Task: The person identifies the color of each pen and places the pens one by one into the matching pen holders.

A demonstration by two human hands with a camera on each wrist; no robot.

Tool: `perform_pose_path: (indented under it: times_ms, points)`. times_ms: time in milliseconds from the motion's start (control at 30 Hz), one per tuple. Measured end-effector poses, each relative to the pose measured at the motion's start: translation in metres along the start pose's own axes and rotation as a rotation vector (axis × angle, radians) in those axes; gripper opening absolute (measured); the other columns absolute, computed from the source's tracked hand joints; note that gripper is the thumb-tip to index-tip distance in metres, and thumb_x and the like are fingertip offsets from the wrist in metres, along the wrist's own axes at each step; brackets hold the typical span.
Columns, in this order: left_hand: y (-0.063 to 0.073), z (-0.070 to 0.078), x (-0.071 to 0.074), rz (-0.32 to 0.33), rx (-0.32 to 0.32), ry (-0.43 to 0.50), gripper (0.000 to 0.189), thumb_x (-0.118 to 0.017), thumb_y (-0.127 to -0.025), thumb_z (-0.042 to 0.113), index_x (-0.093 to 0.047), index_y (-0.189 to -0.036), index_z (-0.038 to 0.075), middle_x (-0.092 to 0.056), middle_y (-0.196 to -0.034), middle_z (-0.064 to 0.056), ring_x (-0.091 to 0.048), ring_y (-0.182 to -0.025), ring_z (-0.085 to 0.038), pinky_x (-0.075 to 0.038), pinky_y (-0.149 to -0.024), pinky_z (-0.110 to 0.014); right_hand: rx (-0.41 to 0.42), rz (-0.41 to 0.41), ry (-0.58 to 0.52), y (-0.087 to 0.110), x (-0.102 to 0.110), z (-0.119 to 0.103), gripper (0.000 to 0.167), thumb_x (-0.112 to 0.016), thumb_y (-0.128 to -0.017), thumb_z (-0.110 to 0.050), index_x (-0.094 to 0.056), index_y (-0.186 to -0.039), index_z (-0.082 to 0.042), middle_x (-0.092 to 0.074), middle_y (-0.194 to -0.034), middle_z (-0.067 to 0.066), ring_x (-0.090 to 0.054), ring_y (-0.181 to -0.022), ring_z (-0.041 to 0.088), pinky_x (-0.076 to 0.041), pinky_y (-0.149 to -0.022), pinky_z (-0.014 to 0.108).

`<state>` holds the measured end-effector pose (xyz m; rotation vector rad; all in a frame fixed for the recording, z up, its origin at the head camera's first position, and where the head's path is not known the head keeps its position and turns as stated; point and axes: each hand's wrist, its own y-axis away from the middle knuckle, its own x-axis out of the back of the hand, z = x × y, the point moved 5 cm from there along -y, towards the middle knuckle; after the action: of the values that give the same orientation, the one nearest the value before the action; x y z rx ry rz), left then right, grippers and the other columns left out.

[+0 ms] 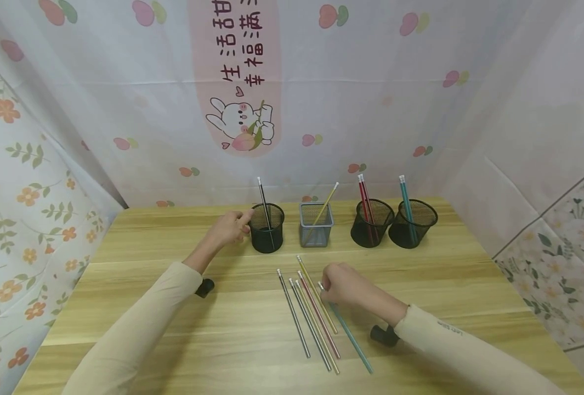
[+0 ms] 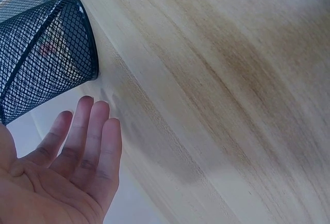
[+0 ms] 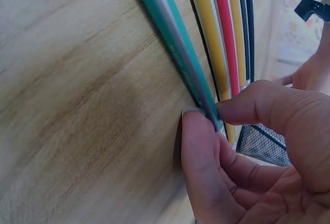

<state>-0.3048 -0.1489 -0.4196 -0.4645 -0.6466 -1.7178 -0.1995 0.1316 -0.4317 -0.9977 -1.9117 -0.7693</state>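
My right hand (image 1: 346,286) pinches a green pencil (image 1: 353,341) near its white-tipped far end, thumb on one side and forefinger on the other in the right wrist view. Most of that pencil's length stretches toward me along the wooden table. To its left lie a red pencil (image 1: 324,327), yellow pencils (image 1: 328,314) and black pencils (image 1: 296,320). My left hand (image 1: 231,227) is at the left side of a round black mesh pencil cup (image 1: 266,240), which holds a black pencil (image 1: 262,192). In the left wrist view its fingers (image 2: 106,149) are extended and relaxed beside the cup.
Right of that cup stands a square grey mesh cup (image 1: 315,238) with a yellow pencil. Farther right are two round black cups, one with red pencils (image 1: 364,197), the other with green pencils (image 1: 406,200). A patterned curtain (image 1: 370,109) hangs behind the table (image 1: 163,340).
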Motion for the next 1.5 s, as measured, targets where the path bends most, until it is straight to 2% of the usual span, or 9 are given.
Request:
perform_pose_path:
  times_ms: [267, 433, 633, 867, 1000, 1167, 1500]
  points:
    - [0.000, 0.001, 0.000, -0.004, -0.016, -0.001, 0.069, -0.033, -0.110, 0.052, -0.045, -0.147, -0.006, -0.070, -0.113, -0.019, -0.067, -0.079, -0.030, -0.054, -0.077, -0.046, -0.013, -0.042, -0.084, 0.000, 0.002, 0.002, 0.021, -0.072, -0.075, 0.000, -0.056, -0.065, -0.010, -0.054, -0.058, -0.003, -0.042, -0.048, 0.007, -0.035, -0.046, 0.024]
    - [0.001, 0.000, 0.000, -0.009, -0.009, -0.004, 0.071, -0.033, -0.110, 0.052, -0.043, -0.148, -0.006, -0.070, -0.115, -0.019, -0.067, -0.080, -0.030, -0.054, -0.080, -0.045, -0.054, -0.055, -0.143, 0.001, 0.009, 0.006, 0.018, -0.072, -0.075, -0.002, -0.058, -0.068, -0.009, -0.055, -0.062, -0.002, -0.044, -0.051, 0.009, -0.038, -0.048, 0.025]
    - [0.003, 0.001, 0.001, -0.008, -0.002, 0.002, 0.072, -0.032, -0.110, 0.053, -0.043, -0.148, -0.006, -0.069, -0.116, -0.021, -0.067, -0.083, -0.033, -0.054, -0.081, -0.047, -0.062, -0.036, -0.193, 0.001, 0.024, 0.010, 0.013, -0.070, -0.083, 0.000, -0.060, -0.078, -0.006, -0.058, -0.065, 0.001, -0.050, -0.051, 0.010, -0.042, -0.048, 0.026]
    - [0.002, 0.001, 0.001, -0.009, 0.002, 0.001, 0.071, -0.033, -0.109, 0.054, -0.044, -0.148, -0.004, -0.069, -0.116, -0.020, -0.067, -0.081, -0.033, -0.054, -0.081, -0.046, -0.010, 0.038, -0.173, 0.005, 0.047, 0.009, 0.010, -0.069, -0.083, -0.001, -0.062, -0.079, -0.006, -0.060, -0.073, -0.001, -0.055, -0.064, 0.014, -0.049, -0.059, 0.031]
    - [0.002, 0.000, 0.000, -0.003, -0.001, -0.001, 0.070, -0.033, -0.109, 0.053, -0.046, -0.147, -0.004, -0.070, -0.115, -0.020, -0.067, -0.080, -0.032, -0.054, -0.080, -0.046, 0.032, 0.097, -0.177, 0.009, 0.058, 0.011, 0.008, -0.067, -0.081, 0.000, -0.064, -0.080, -0.007, -0.061, -0.071, -0.003, -0.057, -0.063, 0.014, -0.050, -0.059, 0.032]
    - [0.002, 0.000, 0.001, 0.000, -0.004, 0.000, 0.070, -0.033, -0.109, 0.053, -0.047, -0.147, -0.005, -0.070, -0.114, -0.020, -0.067, -0.080, -0.031, -0.054, -0.079, -0.046, 0.065, 0.130, -0.213, 0.014, 0.070, 0.013, 0.007, -0.066, -0.082, 0.000, -0.064, -0.084, -0.006, -0.060, -0.072, -0.003, -0.057, -0.065, 0.014, -0.049, -0.061, 0.032]
    - [0.003, 0.002, 0.001, -0.001, -0.010, -0.025, 0.072, -0.031, -0.109, 0.054, -0.045, -0.148, -0.006, -0.070, -0.113, -0.019, -0.067, -0.080, -0.031, -0.053, -0.081, -0.047, 0.167, 0.228, -0.290, 0.020, 0.090, 0.018, 0.010, -0.066, -0.089, 0.002, -0.064, -0.094, -0.006, -0.064, -0.084, -0.001, -0.062, -0.076, 0.017, -0.052, -0.067, 0.031]
